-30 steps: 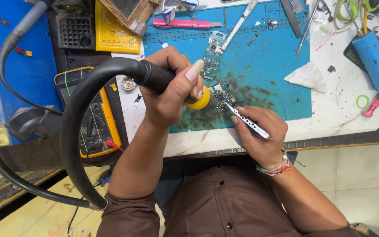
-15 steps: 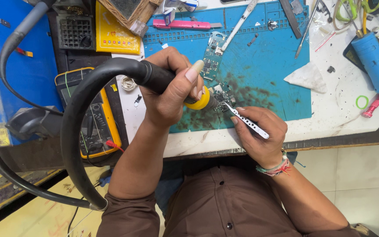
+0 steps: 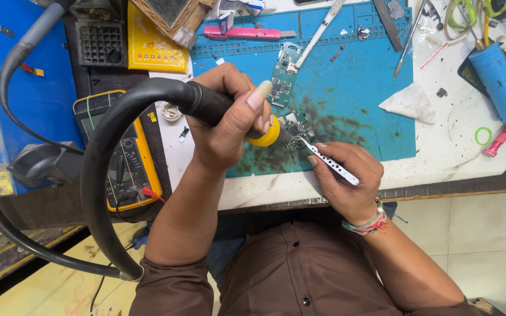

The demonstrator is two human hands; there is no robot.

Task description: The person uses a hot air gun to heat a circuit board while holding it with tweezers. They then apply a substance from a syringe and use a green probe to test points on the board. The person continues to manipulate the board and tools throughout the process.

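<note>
- Small circuit board (image 3: 297, 126): lies on blue work mat (image 3: 358, 88), near its front edge, between both hands. Dark w/ tiny components; mat around it stained dark. Board partly hidden by tool tip.
- Progress (judgement): heat work on board looks underway; nozzle and tweezers both at the board, nothing lifted off that I can see.
- Left hand (image 3: 229, 126): clenched round hot-air handpiece (image 3: 229, 111), black grip, yellow collar, nozzle down at board; thick black hose loops off left.
- Right hand (image 3: 346, 178): pinching metal tweezers (image 3: 329, 161), tips at board edge.
- Second, longer green board (image 3: 282, 76) farther back on mat.
- Yellow multimeter (image 3: 127, 161) left of mat.
- Blue cylinder (image 3: 502, 82) far right.
</note>
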